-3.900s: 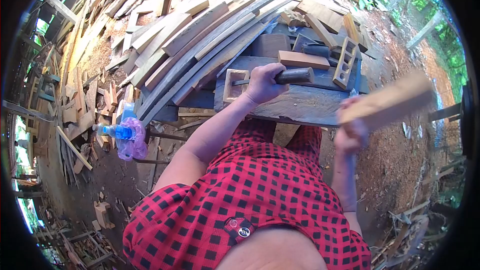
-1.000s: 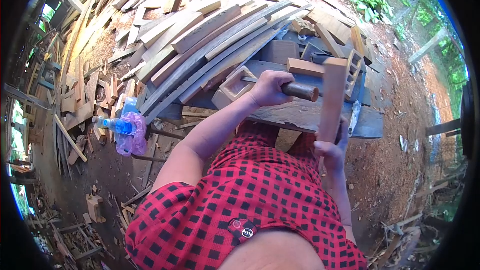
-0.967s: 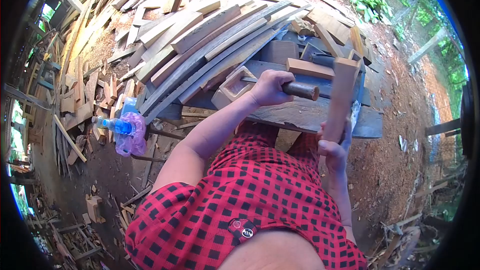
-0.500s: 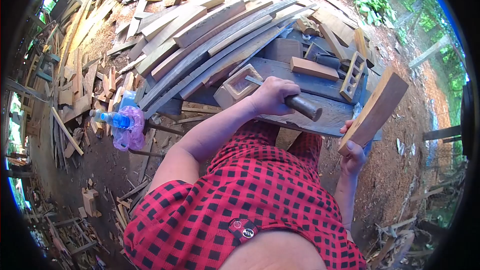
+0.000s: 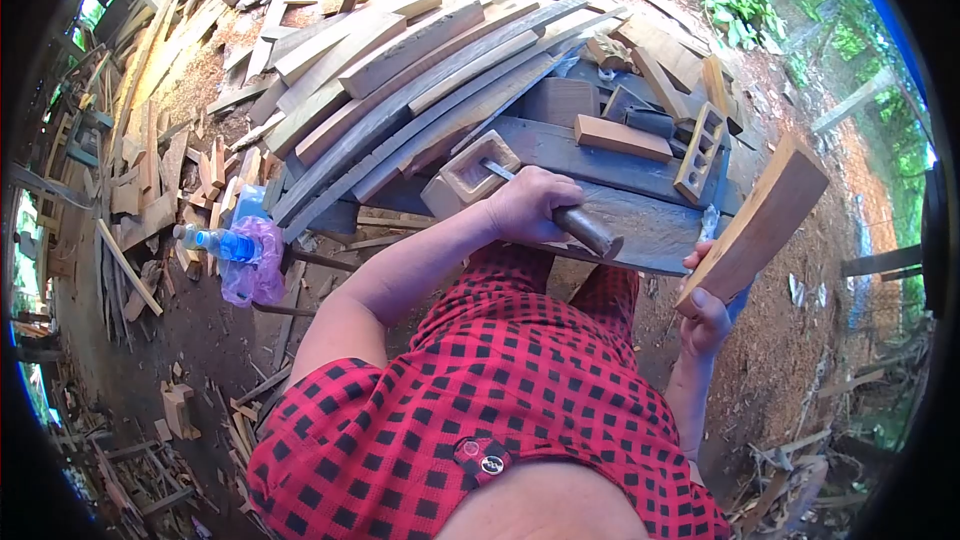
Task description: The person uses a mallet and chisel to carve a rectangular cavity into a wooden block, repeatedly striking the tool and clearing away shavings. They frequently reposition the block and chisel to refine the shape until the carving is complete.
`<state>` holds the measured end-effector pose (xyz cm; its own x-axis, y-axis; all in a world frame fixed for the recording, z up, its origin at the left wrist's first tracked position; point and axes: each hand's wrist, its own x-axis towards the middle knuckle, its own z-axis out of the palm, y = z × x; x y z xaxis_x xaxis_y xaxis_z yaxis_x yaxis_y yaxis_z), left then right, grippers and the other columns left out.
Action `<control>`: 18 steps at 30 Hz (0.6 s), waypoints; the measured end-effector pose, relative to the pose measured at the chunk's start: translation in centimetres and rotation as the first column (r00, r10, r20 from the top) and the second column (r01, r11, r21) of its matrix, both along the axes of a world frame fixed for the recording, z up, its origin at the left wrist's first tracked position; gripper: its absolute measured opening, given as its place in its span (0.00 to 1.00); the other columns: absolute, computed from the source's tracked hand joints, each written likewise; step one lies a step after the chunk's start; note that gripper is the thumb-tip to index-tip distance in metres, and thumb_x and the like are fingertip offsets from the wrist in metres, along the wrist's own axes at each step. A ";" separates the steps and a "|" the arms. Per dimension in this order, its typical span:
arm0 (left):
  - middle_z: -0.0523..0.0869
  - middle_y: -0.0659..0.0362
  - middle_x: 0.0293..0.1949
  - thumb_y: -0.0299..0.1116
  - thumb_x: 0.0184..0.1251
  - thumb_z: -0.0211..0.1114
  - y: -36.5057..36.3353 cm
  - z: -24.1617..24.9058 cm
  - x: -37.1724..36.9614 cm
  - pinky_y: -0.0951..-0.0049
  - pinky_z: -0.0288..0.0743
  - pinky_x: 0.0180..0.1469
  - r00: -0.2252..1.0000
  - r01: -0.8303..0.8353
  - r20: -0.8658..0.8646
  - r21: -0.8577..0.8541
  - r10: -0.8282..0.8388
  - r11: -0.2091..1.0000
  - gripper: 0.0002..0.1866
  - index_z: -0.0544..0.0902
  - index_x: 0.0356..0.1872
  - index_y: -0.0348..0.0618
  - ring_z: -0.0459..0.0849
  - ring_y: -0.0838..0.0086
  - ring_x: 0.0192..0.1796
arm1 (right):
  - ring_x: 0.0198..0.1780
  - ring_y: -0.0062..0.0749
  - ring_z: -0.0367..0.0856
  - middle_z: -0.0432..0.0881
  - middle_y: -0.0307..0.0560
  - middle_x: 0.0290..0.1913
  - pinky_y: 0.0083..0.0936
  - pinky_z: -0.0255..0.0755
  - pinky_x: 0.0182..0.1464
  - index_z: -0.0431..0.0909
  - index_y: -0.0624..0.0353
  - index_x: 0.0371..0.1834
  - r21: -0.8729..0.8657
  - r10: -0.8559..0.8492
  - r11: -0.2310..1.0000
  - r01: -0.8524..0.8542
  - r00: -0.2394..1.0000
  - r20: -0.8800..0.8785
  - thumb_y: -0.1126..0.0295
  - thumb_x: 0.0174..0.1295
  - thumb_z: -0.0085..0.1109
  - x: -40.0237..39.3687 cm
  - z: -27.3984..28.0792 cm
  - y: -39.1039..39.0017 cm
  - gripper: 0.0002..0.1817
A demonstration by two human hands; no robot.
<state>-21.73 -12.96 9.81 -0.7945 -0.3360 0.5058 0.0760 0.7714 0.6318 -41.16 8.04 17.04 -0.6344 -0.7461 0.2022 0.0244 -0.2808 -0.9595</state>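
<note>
My left hand (image 5: pixel 535 204) is wrapped around a chisel (image 5: pixel 590 233), its dark round handle sticking out to the right. The chisel's narrow metal blade points left, its end inside the square recess of a hollowed wooden block (image 5: pixel 447 190). That block lies at the left end of the workbench. To the right, my right hand (image 5: pixel 708 318) grips a thick piece of wood (image 5: pixel 760 218) by its lower end. The wood is raised and tilted up to the right, apart from the chisel handle.
On the workbench (image 5: pixel 630 202) lie a reddish wood block (image 5: pixel 623 138) and a wooden frame with square openings (image 5: pixel 701 152). Long boards (image 5: pixel 430 90) are stacked beyond. At left hang plastic bottles (image 5: pixel 225 243) with a pink plastic bag (image 5: pixel 258 265). Offcuts litter the ground.
My left hand and the chisel have shifted slightly left and down, the blade's end moving further into the block's recess. The raised wood in my right hand has tilted slightly to the right.
</note>
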 end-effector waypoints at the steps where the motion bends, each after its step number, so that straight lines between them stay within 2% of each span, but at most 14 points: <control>1: 0.79 0.56 0.26 0.32 0.34 0.74 0.0 -0.1 0.0 0.62 0.75 0.33 1.000 0.005 0.013 0.003 -0.005 1.000 0.16 0.77 0.26 0.44 0.82 0.56 0.32 | 0.42 0.30 0.79 0.76 0.51 0.46 0.20 0.78 0.34 0.65 0.62 0.58 -0.002 -0.001 1.000 0.001 1.000 0.000 0.66 0.34 0.69 0.0 0.0 0.1 0.41; 2: 0.79 0.56 0.26 0.32 0.34 0.74 -0.1 -0.3 -0.1 0.62 0.75 0.33 1.000 0.006 0.014 0.002 -0.006 1.000 0.16 0.77 0.26 0.44 0.82 0.56 0.32 | 0.43 0.30 0.78 0.75 0.51 0.47 0.22 0.78 0.37 0.64 0.61 0.58 -0.038 -0.026 0.999 0.025 1.000 -0.015 0.66 0.34 0.70 -0.1 -0.2 0.3 0.42; 4: 0.77 0.56 0.24 0.31 0.34 0.76 -0.4 -0.5 -0.2 0.64 0.72 0.29 0.993 0.017 -0.113 -0.009 -0.018 1.000 0.18 0.78 0.28 0.42 0.80 0.57 0.28 | 0.44 0.31 0.78 0.75 0.50 0.47 0.24 0.78 0.40 0.64 0.61 0.58 -0.077 -0.053 0.996 0.051 0.998 -0.026 0.67 0.34 0.71 0.0 -1.3 0.6 0.42; 6: 0.78 0.55 0.24 0.31 0.34 0.76 -0.4 -0.6 -0.1 0.64 0.72 0.29 0.995 0.024 -0.098 -0.015 -0.025 1.000 0.18 0.78 0.29 0.42 0.80 0.57 0.28 | 0.49 0.33 0.75 0.72 0.49 0.50 0.30 0.73 0.51 0.62 0.60 0.61 -0.083 -0.052 0.996 0.032 0.967 -0.249 0.65 0.34 0.75 0.2 -4.2 0.7 0.46; 7: 0.78 0.55 0.24 0.31 0.34 0.76 -0.3 -0.6 -0.1 0.64 0.72 0.29 0.996 0.026 -0.083 -0.019 -0.028 0.999 0.18 0.79 0.29 0.42 0.80 0.57 0.28 | 0.49 0.33 0.75 0.72 0.49 0.50 0.30 0.73 0.51 0.62 0.60 0.61 -0.085 -0.056 0.996 0.036 0.966 -0.252 0.65 0.34 0.75 0.5 -5.2 0.8 0.46; 9: 0.79 0.55 0.26 0.30 0.33 0.75 -0.3 -0.7 0.0 0.63 0.74 0.31 0.999 0.021 -0.035 0.001 -0.021 1.000 0.17 0.79 0.29 0.42 0.81 0.56 0.30 | 0.54 0.34 0.70 0.69 0.47 0.53 0.33 0.65 0.59 0.59 0.60 0.64 0.262 0.267 0.952 -0.157 0.845 -0.463 0.63 0.34 0.78 1.5 -6.9 0.9 0.50; 11: 0.81 0.54 0.27 0.30 0.33 0.75 -0.4 -0.6 0.3 0.63 0.75 0.34 1.000 0.005 0.021 0.019 -0.005 1.000 0.17 0.80 0.29 0.43 0.83 0.55 0.32 | 0.55 0.34 0.69 0.67 0.46 0.54 0.32 0.65 0.59 0.58 0.60 0.65 0.246 0.248 0.958 -0.150 0.864 -0.439 0.62 0.34 0.79 1.5 -7.8 1.5 0.52; 14: 0.81 0.54 0.27 0.30 0.32 0.75 -0.5 -0.5 0.1 0.63 0.76 0.34 0.999 -0.001 -0.052 0.031 0.003 1.000 0.18 0.80 0.30 0.43 0.83 0.55 0.33 | 0.56 0.34 0.69 0.66 0.46 0.55 0.32 0.65 0.59 0.58 0.60 0.66 0.224 0.185 0.969 -0.100 0.898 -0.399 0.62 0.35 0.79 1.7 -5.7 1.8 0.52; 16: 0.82 0.54 0.28 0.30 0.31 0.75 -0.9 -0.7 -0.3 0.63 0.76 0.34 0.998 -0.002 -0.064 0.006 0.002 1.000 0.18 0.81 0.30 0.43 0.83 0.55 0.33 | 0.53 0.32 0.70 0.66 0.44 0.54 0.31 0.67 0.56 0.61 0.61 0.62 -0.057 0.012 0.998 -0.036 0.926 -0.376 0.63 0.36 0.78 2.0 -3.6 1.6 0.47; 17: 0.82 0.54 0.28 0.30 0.31 0.75 -1.0 -0.8 -0.3 0.63 0.76 0.34 0.998 0.000 -0.067 0.006 0.001 1.000 0.18 0.81 0.30 0.43 0.83 0.55 0.33 | 0.49 0.31 0.71 0.67 0.43 0.52 0.30 0.69 0.51 0.64 0.62 0.58 0.081 0.123 0.991 -0.105 0.957 -0.264 0.64 0.37 0.76 1.7 -2.4 2.4 0.43; 18: 0.81 0.54 0.28 0.30 0.32 0.75 -1.1 -0.8 -0.3 0.64 0.75 0.33 0.996 0.015 -0.088 -0.007 -0.016 1.000 0.19 0.81 0.31 0.41 0.83 0.57 0.32 | 0.46 0.30 0.69 0.67 0.44 0.51 0.30 0.68 0.47 0.64 0.62 0.55 -0.037 0.098 0.993 -0.113 0.952 -0.289 0.64 0.37 0.76 2.1 -2.7 1.9 0.40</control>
